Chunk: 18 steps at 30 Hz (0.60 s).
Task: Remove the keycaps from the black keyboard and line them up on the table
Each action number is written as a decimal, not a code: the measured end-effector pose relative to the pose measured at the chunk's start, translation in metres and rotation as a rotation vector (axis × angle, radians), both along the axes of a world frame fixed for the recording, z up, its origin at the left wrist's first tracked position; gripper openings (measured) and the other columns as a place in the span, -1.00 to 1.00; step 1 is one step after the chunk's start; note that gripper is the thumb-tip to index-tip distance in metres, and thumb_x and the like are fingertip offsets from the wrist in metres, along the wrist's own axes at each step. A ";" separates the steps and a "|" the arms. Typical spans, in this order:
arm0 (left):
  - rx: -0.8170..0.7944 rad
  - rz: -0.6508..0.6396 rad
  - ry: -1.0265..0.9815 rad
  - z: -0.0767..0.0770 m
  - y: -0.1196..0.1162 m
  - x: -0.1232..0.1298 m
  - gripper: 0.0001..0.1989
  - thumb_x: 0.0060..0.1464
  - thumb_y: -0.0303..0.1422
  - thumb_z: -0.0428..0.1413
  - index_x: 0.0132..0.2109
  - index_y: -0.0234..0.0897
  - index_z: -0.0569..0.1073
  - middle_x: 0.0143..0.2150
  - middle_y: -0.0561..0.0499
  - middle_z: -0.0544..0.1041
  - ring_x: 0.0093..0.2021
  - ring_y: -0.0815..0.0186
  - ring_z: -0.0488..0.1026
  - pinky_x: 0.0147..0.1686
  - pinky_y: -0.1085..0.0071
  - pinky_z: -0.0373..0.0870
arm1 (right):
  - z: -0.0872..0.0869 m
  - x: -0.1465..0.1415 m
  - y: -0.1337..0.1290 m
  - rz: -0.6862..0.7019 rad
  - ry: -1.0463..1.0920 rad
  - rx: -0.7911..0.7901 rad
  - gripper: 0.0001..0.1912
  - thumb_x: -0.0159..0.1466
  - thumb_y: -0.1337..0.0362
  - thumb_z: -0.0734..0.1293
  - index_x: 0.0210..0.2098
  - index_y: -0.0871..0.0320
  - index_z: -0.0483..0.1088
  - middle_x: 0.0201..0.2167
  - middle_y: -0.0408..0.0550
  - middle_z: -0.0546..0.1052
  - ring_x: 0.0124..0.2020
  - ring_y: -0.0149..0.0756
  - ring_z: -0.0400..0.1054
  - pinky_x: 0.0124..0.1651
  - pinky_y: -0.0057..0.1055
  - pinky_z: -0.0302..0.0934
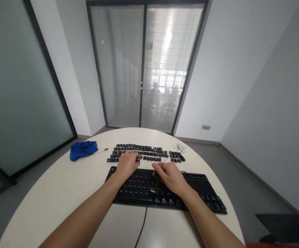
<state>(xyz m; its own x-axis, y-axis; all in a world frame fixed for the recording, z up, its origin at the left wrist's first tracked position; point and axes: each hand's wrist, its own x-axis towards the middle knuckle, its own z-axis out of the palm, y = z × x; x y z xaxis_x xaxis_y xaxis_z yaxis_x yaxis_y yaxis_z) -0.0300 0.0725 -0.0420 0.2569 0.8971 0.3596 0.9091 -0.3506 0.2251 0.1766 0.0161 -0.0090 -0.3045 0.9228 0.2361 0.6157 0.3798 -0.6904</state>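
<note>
A black keyboard (136,187) lies across the table, with many keycaps off its left and middle part and keys still on its right part and along the bottom row. Rows of loose black keycaps (149,154) are laid out behind it. My left hand (128,162) is over the left of these rows, its fingers bent down at the keycaps; what its fingertips hold, if anything, is hidden. My right hand (168,174) is closed round a small dark tool (154,184), whose lower end points down at the keyboard's middle.
A blue cloth (83,150) and a thin brush (94,154) lie at the table's back left. Crumpled white tissue (180,147) is at the back right. A black cable (142,225) runs towards the front edge of the round white table (61,193).
</note>
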 end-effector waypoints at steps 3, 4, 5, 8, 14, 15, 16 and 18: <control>0.011 -0.017 -0.007 0.000 -0.002 0.000 -0.78 0.03 -0.41 0.21 -0.12 -0.21 0.51 -0.15 -0.04 0.58 -0.04 0.04 0.39 -0.05 0.18 0.30 | 0.004 -0.002 -0.004 0.054 -0.067 0.043 -0.45 0.39 -0.03 0.12 -0.47 0.14 0.54 -0.74 -0.16 0.38 -0.64 -0.38 0.30 -0.47 -0.48 0.09; 0.021 -0.025 -0.012 0.000 -0.003 0.000 -0.78 0.04 -0.40 0.20 -0.11 -0.22 0.51 -0.13 -0.04 0.58 -0.04 0.05 0.38 -0.05 0.18 0.29 | 0.005 -0.002 -0.006 0.070 -0.087 0.055 -0.45 0.40 -0.01 0.11 -0.46 0.14 0.54 -0.73 -0.17 0.38 -0.64 -0.37 0.30 -0.46 -0.48 0.09; 0.037 -0.032 -0.020 0.000 -0.004 0.000 -0.79 0.07 -0.40 0.19 -0.10 -0.23 0.50 -0.12 -0.04 0.57 -0.04 0.06 0.39 -0.05 0.19 0.29 | 0.007 -0.003 -0.007 0.085 -0.105 0.068 -0.46 0.41 0.01 0.11 -0.46 0.15 0.54 -0.73 -0.17 0.38 -0.63 -0.38 0.30 -0.45 -0.48 0.09; 0.096 -0.056 -0.061 0.004 -0.008 0.001 -0.83 0.14 -0.42 0.11 -0.10 -0.25 0.47 -0.13 -0.05 0.56 -0.04 0.09 0.39 -0.05 0.21 0.29 | 0.008 -0.004 -0.009 0.116 -0.154 0.112 -0.49 0.42 0.05 0.12 -0.44 0.14 0.54 -0.71 -0.17 0.40 -0.60 -0.38 0.32 -0.42 -0.48 0.08; -0.031 -0.186 -0.182 0.010 -0.026 0.006 -0.87 0.17 -0.48 0.00 -0.19 -0.24 0.43 -0.27 -0.01 0.52 -0.24 0.23 0.45 -0.21 0.34 0.34 | 0.005 -0.007 -0.011 0.156 -0.262 0.208 -0.52 0.42 0.08 0.14 -0.43 0.15 0.53 -0.56 -0.09 0.54 -0.48 -0.34 0.42 -0.36 -0.47 0.08; -0.072 -0.215 -0.192 0.011 -0.031 0.007 -0.88 0.17 -0.47 0.00 -0.20 -0.24 0.42 -0.30 0.00 0.52 -0.27 0.24 0.45 -0.24 0.35 0.33 | 0.005 -0.007 -0.011 0.169 -0.282 0.220 -0.53 0.42 0.08 0.14 -0.43 0.15 0.52 -0.54 -0.07 0.55 -0.47 -0.33 0.43 -0.36 -0.47 0.08; -0.093 -0.254 -0.198 0.010 -0.036 0.008 -0.89 0.17 -0.46 0.00 -0.21 -0.24 0.42 -0.29 0.00 0.51 -0.26 0.23 0.44 -0.24 0.35 0.33 | 0.005 -0.007 -0.012 0.183 -0.301 0.231 -0.53 0.42 0.08 0.14 -0.44 0.16 0.52 -0.53 -0.07 0.56 -0.46 -0.33 0.43 -0.36 -0.47 0.07; -0.089 -0.367 -0.189 0.009 -0.045 0.010 -0.93 0.17 -0.44 0.03 -0.22 -0.24 0.41 -0.24 -0.02 0.49 -0.18 0.22 0.40 -0.17 0.34 0.33 | 0.006 -0.007 -0.013 0.199 -0.330 0.250 -0.54 0.42 0.09 0.14 -0.45 0.17 0.50 -0.53 -0.06 0.55 -0.47 -0.33 0.42 -0.38 -0.47 0.06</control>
<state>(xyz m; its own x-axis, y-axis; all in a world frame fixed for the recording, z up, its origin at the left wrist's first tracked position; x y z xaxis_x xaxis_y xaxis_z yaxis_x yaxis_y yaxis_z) -0.0196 0.0276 -0.0328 0.5020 0.7880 0.3565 0.6673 -0.6151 0.4199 0.1695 0.0033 -0.0033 -0.5660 0.7660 0.3047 0.6857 0.6426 -0.3418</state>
